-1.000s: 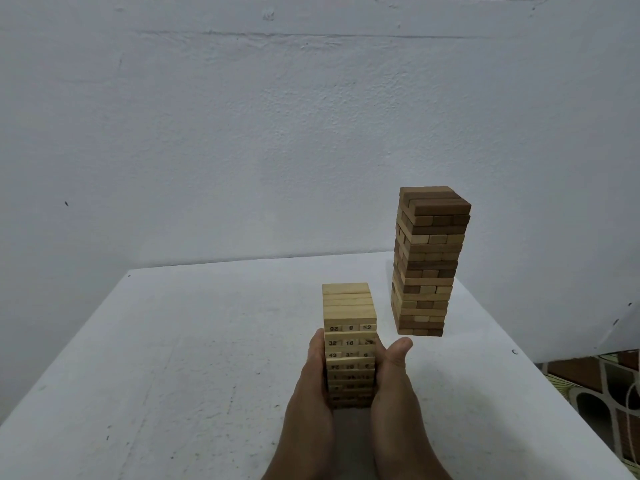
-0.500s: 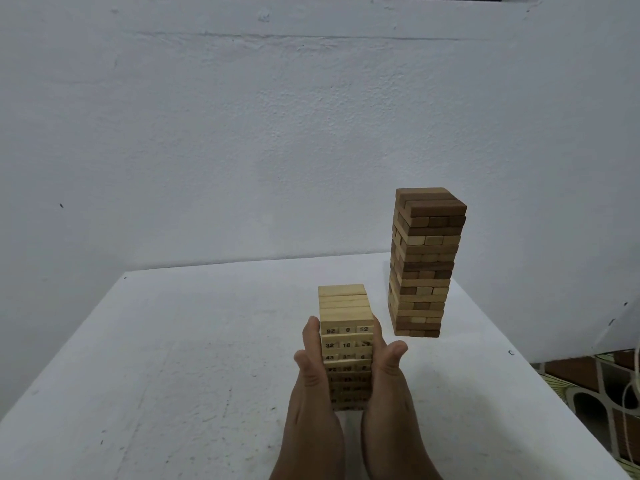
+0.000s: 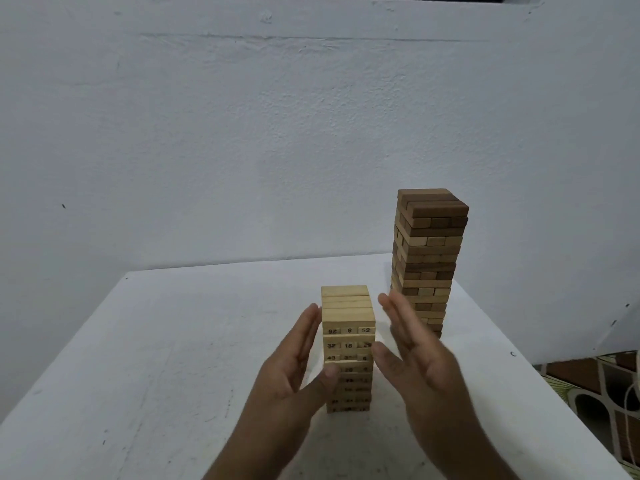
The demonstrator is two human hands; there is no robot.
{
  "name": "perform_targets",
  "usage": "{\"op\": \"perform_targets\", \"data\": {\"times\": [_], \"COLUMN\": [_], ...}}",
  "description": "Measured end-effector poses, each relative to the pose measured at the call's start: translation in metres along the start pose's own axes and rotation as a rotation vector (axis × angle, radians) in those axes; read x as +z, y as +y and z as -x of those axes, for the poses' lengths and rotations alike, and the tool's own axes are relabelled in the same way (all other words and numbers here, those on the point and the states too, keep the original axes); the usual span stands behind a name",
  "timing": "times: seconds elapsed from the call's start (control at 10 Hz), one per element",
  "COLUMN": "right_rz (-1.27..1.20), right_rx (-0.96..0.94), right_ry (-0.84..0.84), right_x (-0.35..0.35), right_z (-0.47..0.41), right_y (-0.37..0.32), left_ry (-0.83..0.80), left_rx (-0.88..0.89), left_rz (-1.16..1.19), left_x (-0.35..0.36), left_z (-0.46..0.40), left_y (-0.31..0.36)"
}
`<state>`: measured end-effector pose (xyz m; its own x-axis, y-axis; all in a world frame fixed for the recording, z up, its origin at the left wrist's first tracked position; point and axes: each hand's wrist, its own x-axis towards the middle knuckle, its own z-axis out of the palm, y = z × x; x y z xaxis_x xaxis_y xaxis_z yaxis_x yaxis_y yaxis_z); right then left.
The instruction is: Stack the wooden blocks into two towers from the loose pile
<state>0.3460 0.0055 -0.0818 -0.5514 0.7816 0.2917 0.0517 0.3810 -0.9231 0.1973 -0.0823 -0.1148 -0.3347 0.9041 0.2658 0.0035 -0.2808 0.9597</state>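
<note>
Both hands, left (image 3: 294, 368) and right (image 3: 415, 355), have let go of the pale tower (image 3: 348, 344), grips released. White worktop (image 3: 173, 341), white wall (image 3: 242, 133). Lower numbers blurred; dark tower (image 3: 427, 251) partly hidden.

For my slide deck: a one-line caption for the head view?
Open left hand and right hand flank the pale numbered tower; taller dark tower behind.

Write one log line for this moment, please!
left hand: open | right hand: open | pale tower: standing, released | dark tower: standing
</note>
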Motion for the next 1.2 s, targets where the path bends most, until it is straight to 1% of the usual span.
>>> {"op": "perform_targets", "data": {"times": [0.1, 0.2, 0.3, 0.6, 0.8, 1.0, 1.1, 1.2], "right_rz": [-0.091, -0.097, -0.111, -0.090, -0.072, -0.074, -0.164, -0.153], "right_rx": [0.041, 0.026, 0.038, 0.045, 0.063, 0.048, 0.026, -0.034], "right_ry": [-0.079, -0.181, -0.192, -0.186, -0.179, -0.201, -0.162, 0.004], "right_x": [-0.022, -0.015, -0.019, -0.018, -0.018, -0.018, -0.022, -0.023], "right_z": [0.001, -0.006, -0.009, -0.011, -0.010, -0.010, -0.008, -0.006], "right_y": [0.014, 0.023, 0.029, 0.031, 0.029, 0.027, 0.022, 0.010], "left_ry": [-0.061, -0.066, -0.035, -0.036, -0.043, -0.024, 0.065, 0.250], "left_rx": [-0.020, -0.043, -0.060, -0.065, -0.101, -0.066, -0.002, 0.045], "left_rz": [-0.103, -0.158, -0.181, -0.174, -0.139, -0.074, 0.029, 0.122], "left_x": [-0.011, -0.013, -0.014, -0.018, -0.017, -0.020, -0.022, -0.021], "left_z": [-0.005, -0.008, -0.010, -0.013, -0.012, -0.009, -0.009, -0.009], "left_y": [0.001, 0.003, 0.003, 0.000, 0.002, 0.005, 0.012, 0.027]}}
